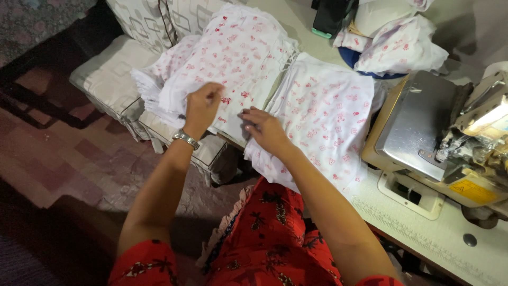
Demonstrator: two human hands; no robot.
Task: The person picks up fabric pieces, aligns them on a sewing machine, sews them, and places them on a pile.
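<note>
1. The cream sewing table [423, 233] is carrying the metal-bedded sewing machine [444, 137] at its right end, leaving the left end as a laying surface.
2. A stack of white cotton fabric pieces printed with small red motifs [317, 111] is lying on the table's left end and spilling onto a second pile [233, 53] over the cushioned grey seat [106, 79], probably so pieces are staying within reach.
3. The left hand [202, 106], wearing a silver wristwatch [186, 139], is pinching the top layer with curled fingers.
4. The right hand [264, 130] is pressing flat, fingers spread, holding nothing, seemingly steadying the cloth edge.
</note>
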